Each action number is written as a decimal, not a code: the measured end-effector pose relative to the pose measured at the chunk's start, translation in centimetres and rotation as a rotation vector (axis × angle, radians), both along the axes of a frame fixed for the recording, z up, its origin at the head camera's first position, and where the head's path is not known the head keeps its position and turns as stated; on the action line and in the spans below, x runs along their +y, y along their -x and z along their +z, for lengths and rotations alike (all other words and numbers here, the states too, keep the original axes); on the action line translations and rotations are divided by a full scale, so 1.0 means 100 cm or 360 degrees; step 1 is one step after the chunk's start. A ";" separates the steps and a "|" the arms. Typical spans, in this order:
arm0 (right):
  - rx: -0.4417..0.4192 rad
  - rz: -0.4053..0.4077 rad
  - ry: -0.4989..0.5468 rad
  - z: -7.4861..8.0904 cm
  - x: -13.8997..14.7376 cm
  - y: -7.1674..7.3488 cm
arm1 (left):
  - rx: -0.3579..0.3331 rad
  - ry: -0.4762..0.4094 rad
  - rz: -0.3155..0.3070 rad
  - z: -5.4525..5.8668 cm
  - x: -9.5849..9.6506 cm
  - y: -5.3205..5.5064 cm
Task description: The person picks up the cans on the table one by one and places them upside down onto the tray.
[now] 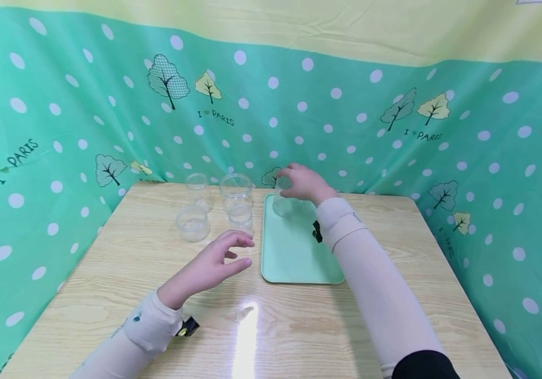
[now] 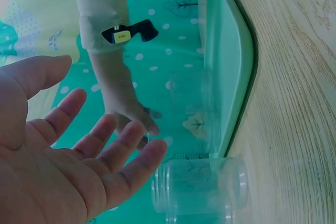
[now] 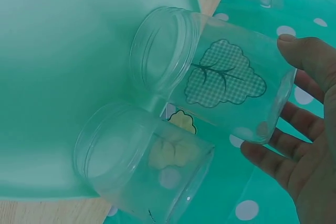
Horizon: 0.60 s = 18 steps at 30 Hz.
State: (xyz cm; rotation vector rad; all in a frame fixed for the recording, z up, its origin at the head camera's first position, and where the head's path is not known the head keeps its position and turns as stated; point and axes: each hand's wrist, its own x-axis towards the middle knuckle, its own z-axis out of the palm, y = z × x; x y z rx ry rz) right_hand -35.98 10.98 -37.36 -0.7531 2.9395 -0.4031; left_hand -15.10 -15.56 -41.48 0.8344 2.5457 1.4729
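Note:
My right hand (image 1: 306, 183) grips a clear jar (image 3: 231, 72) at its base, thumb on one side and fingers on the other. The jar is upside down, its threaded mouth towards the far left part of the green tray (image 1: 294, 258); whether it touches cannot be told. Beside it a second clear jar (image 3: 142, 156) stands mouth down on the tray, mostly hidden by the hand in the head view. My left hand (image 1: 209, 268) hovers over the table left of the tray, fingers relaxed and holding nothing. A small clear jar (image 1: 240, 218) stands just beyond its fingertips.
Left of the tray, several clear containers stand on the wooden table (image 1: 109, 295): a wide low jar (image 1: 192, 223), a tall jar (image 1: 198, 193) and a large jar (image 1: 236, 192). A green dotted curtain (image 1: 271, 116) hangs along the table's back and sides.

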 end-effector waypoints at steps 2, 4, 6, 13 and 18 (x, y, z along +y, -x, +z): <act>0.0002 -0.0002 0.0004 0.000 0.000 0.000 | -0.0008 0.0005 0.0002 0.000 0.000 0.000; 0.0002 -0.0004 0.0005 0.000 0.000 -0.001 | -0.0014 0.0011 0.0005 0.000 -0.001 0.000; 0.0007 -0.0010 0.0012 -0.002 -0.001 0.000 | -0.0024 0.0011 0.0008 0.000 -0.001 0.000; 0.0035 -0.0030 0.0003 -0.006 -0.005 0.001 | 0.0011 0.0024 0.0000 0.001 -0.002 0.000; 0.0055 -0.0032 -0.0007 -0.007 -0.007 0.002 | 0.0000 0.0015 -0.0005 0.003 -0.003 -0.001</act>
